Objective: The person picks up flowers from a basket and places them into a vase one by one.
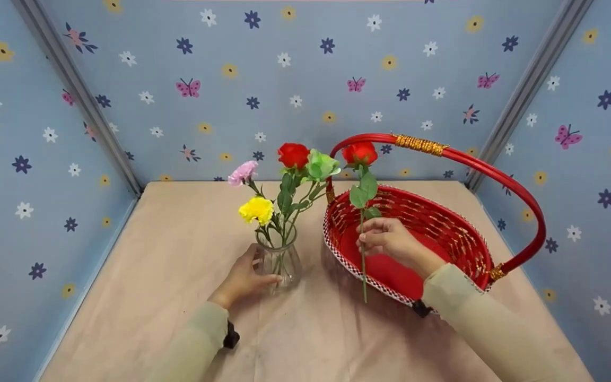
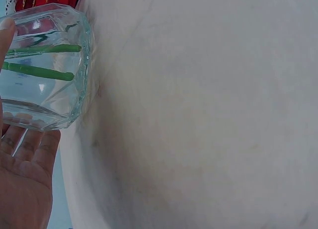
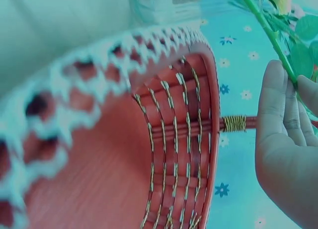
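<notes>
My left hand [image 1: 245, 277] grips a clear glass vase [image 1: 288, 273], thumb across the front and fingers round its left side. In the vase stand a red rose [image 1: 293, 155], a light green flower [image 1: 321, 165], a pink carnation [image 1: 242, 173] and a yellow carnation [image 1: 256, 210]. Green stem ends [image 2: 59, 75] show through its glass in the left wrist view. With thumb and fingertips, my right hand [image 1: 390, 241] pinches the stem of another red rose [image 1: 360, 153], held upright, bloom at the top, over the near left rim of the basket.
A red woven basket [image 1: 443, 217] with a white braided rim stands right of the vase, its tall handle [image 1: 517, 183] arching over it, bound with gold. A pale cloth [image 1: 178, 233] covers the table. Blue flowered panels [image 1: 305, 74] enclose the back and sides.
</notes>
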{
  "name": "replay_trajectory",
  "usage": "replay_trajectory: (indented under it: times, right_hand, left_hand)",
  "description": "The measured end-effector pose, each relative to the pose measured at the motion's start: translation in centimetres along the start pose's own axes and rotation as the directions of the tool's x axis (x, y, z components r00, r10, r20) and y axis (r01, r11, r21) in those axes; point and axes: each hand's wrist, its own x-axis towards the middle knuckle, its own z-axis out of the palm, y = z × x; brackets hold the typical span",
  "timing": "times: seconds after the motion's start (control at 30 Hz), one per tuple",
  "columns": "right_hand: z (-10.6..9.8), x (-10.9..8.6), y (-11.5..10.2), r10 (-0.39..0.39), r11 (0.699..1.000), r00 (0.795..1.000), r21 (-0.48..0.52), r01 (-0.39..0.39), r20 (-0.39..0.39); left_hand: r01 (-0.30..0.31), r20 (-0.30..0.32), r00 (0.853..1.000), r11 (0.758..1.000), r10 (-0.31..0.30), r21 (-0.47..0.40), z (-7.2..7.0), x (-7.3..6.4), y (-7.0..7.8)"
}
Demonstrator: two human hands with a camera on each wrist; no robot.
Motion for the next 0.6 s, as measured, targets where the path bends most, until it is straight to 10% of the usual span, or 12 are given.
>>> replay_trajectory:
  times: [0.6]
  right_hand:
    - [2.7, -1.0, 1.7, -0.052, 0.994, 0.999, -0.099, 0.052, -0.001]
  left_hand:
    - [-0.024, -0.001, 1.000, 1.000, 0.024, -0.007, 0.0, 0.2, -0.2]
